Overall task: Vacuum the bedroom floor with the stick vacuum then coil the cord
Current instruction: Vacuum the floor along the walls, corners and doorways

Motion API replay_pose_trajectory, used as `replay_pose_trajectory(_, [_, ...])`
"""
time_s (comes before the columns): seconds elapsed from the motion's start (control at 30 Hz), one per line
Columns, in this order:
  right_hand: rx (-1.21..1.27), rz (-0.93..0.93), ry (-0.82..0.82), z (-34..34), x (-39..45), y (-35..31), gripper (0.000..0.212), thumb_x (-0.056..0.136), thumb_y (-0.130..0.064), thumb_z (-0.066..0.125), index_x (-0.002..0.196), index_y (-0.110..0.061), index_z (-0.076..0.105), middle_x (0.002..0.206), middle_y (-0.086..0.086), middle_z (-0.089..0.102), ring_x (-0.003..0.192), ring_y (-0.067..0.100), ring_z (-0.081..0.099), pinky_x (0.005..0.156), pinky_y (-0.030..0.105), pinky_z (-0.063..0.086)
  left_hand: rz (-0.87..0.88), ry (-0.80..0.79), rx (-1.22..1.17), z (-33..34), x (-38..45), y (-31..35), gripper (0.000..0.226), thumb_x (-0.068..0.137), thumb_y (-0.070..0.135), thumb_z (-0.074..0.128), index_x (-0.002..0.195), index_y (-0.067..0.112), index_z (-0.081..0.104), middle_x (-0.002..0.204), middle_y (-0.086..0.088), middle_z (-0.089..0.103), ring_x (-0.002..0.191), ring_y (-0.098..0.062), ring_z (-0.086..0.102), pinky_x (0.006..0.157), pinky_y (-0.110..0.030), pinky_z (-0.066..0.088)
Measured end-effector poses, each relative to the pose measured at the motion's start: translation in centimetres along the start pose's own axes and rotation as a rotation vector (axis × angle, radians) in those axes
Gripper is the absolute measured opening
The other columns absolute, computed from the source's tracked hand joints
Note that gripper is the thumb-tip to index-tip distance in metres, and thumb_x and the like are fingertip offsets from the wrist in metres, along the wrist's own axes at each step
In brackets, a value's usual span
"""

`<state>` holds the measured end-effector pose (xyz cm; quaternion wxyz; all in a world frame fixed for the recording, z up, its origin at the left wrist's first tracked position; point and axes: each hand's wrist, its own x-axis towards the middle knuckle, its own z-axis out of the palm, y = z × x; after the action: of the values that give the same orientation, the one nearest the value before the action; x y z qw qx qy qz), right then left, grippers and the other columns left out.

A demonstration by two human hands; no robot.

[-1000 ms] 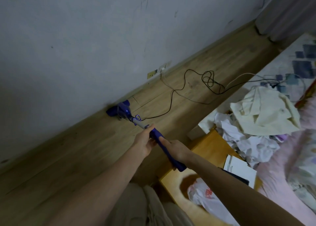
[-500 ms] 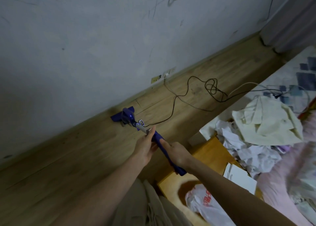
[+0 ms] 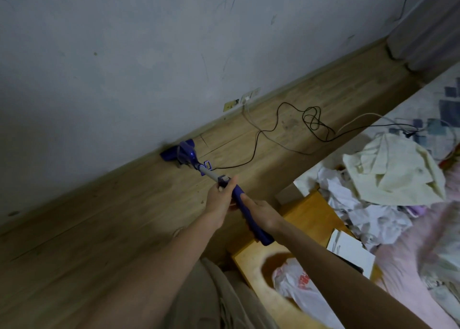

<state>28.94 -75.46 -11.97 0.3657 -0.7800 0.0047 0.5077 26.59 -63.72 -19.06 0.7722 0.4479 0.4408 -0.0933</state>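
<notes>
Head view: wood floor (image 3: 99,229) meets scuffed grey wall (image 3: 124,54).

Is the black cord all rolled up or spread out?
Spread out. The black cord trails loose across the floor, with only a small tangle of loops.

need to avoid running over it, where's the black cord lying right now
In the head view the black cord trails across the wooden floor to the right of the vacuum head, tangling in loops near the wall outlet.
</notes>
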Motion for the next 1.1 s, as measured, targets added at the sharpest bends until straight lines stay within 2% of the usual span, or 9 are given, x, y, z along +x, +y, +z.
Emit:
replay_pose_trajectory(0.13, [-0.013, -0.023, 0.023, 1.0, -1.1, 0.6, 0.048, 0.104, -0.048, 0.024, 0.112, -0.013, 0.055, 0.066, 0.001, 0.056, 0.048, 0.007, 0.052, 0.048, 0.017, 0.046, 0.085, 0.098, 0.036, -0.2, -0.9, -1.1, 0.040, 0.093, 0.042, 0.056, 0.118, 0.011, 0.056, 0.101, -0.011, 0.067, 0.092, -0.021, 0.066, 0.070, -0.028, 0.054])
replay_pose_trajectory(0.23, [0.006, -0.079, 0.080, 2.5, -1.9, 0.5, 0.049, 0.103, -0.047, 0.028, 0.109, -0.008, 0.058, 0.062, 0.002, 0.054, 0.043, 0.008, 0.048, 0.043, 0.016, 0.043, 0.133, 0.160, -0.008, -0.6, -1.8, -1.2, 0.036, 0.093, 0.042, 0.056, 0.111, 0.010, 0.059, 0.092, -0.007, 0.065, 0.088, -0.019, 0.065, 0.073, -0.030, 0.054])
replay_pose_trajectory(0.33, [0.022, -0.088, 0.066, 2.8, -2.2, 0.3, 0.050, 0.102, -0.047, 0.031, 0.110, -0.006, 0.058, 0.059, 0.002, 0.055, 0.039, 0.009, 0.049, 0.041, 0.019, 0.043, 0.160, 0.185, -0.025, -0.8, -2.2, -1.5, 0.036, 0.093, 0.043, 0.055, 0.106, 0.009, 0.060, 0.089, -0.006, 0.064, 0.086, -0.018, 0.065, 0.076, -0.034, 0.056])
replay_pose_trajectory(0.47, [0.022, -0.077, 0.068, 2.3, -1.8, -0.1, 0.051, 0.102, -0.050, 0.031, 0.110, -0.007, 0.057, 0.060, 0.002, 0.056, 0.039, 0.007, 0.050, 0.041, 0.019, 0.043, 0.162, 0.188, -0.039, -0.5, -2.1, -1.0, 0.040, 0.094, 0.044, 0.053, 0.111, 0.008, 0.059, 0.086, -0.005, 0.063, 0.083, -0.017, 0.064, 0.070, -0.028, 0.052])
replay_pose_trajectory(0.57, [0.010, -0.067, 0.082, 2.8, -1.0, -0.7, 0.053, 0.101, -0.052, 0.030, 0.110, -0.008, 0.058, 0.063, 0.001, 0.056, 0.040, 0.006, 0.050, 0.044, 0.019, 0.045, 0.136, 0.186, -0.021, -1.0, -1.6, -0.1, 0.043, 0.094, 0.045, 0.054, 0.116, 0.008, 0.058, 0.094, -0.006, 0.064, 0.088, -0.018, 0.064, 0.066, -0.026, 0.051])
replay_pose_trajectory(0.73, [0.002, -0.061, 0.082, 2.5, 0.1, -1.8, 0.053, 0.101, -0.053, 0.030, 0.112, -0.008, 0.057, 0.067, 0.003, 0.057, 0.046, 0.010, 0.052, 0.046, 0.021, 0.046, 0.123, 0.155, -0.024, -1.6, -0.3, 1.0, 0.045, 0.093, 0.046, 0.055, 0.121, 0.010, 0.056, 0.099, -0.006, 0.065, 0.093, -0.020, 0.064, 0.088, -0.040, 0.055])
replay_pose_trajectory(0.9, [0.017, -0.056, 0.102, 1.2, -0.1, -1.5, 0.052, 0.101, -0.052, 0.031, 0.109, -0.007, 0.058, 0.063, 0.002, 0.056, 0.045, 0.008, 0.051, 0.046, 0.019, 0.045, 0.083, 0.123, -0.012, -0.6, 0.1, 1.2, 0.045, 0.091, 0.046, 0.058, 0.122, 0.014, 0.057, 0.106, -0.009, 0.066, 0.097, -0.022, 0.065, 0.092, -0.043, 0.053])
replay_pose_trajectory(1.1, [-0.046, -0.059, 0.057, 1.2, -1.4, 0.5, 0.054, 0.102, -0.051, 0.026, 0.112, -0.009, 0.058, 0.066, 0.002, 0.056, 0.048, 0.008, 0.052, 0.050, 0.019, 0.046, 0.027, 0.108, -0.040, -0.1, -1.2, -0.7, 0.041, 0.093, 0.042, 0.057, 0.122, 0.012, 0.054, 0.105, -0.011, 0.064, 0.098, -0.026, 0.064, 0.079, -0.037, 0.056])
